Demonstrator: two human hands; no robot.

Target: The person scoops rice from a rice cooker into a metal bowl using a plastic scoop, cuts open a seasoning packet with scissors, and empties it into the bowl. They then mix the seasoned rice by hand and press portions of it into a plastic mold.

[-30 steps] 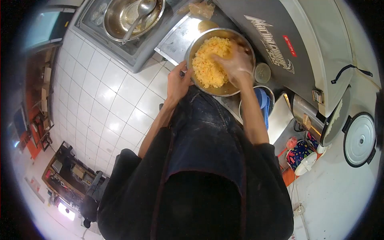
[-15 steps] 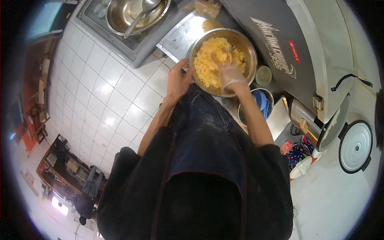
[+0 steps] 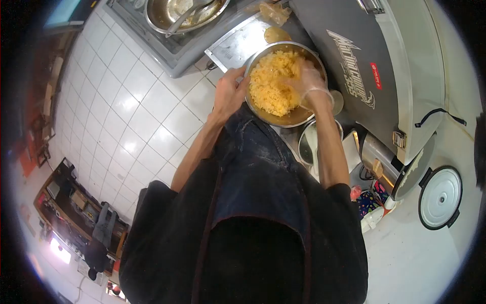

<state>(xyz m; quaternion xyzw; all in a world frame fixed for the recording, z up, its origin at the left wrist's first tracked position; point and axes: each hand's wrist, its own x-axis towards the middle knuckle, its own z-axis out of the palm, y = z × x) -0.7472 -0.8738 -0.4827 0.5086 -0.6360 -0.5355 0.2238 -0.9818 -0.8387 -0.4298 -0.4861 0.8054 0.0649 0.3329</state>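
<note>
A round metal bowl [image 3: 321,76] holds a mound of yellow, grainy food [image 3: 273,83], perhaps rice. At its left side, my left hand [image 3: 230,92] grips the rim with the thumb and fingers. My right hand [image 3: 311,83], in a thin clear plastic glove, is inside the bowl at the right edge of the food. Motion smears its fingers, so their closing is hidden. Just right of the bowl, partly behind my right wrist, stands a small round container [image 3: 337,103].
Under the bowl is a metal tray [image 3: 233,43], with a plastic bag [image 3: 275,13] beyond it. A larger metal bowl with a ladle [image 3: 177,24] sits upper left. A metal pot [image 3: 305,144] stands below my right forearm. A grey lid panel [image 3: 364,61] rises at the right.
My right hand has moved from the middle of the food toward the bowl's right wall. My left hand stays on the rim. The whole view has shifted slightly.
</note>
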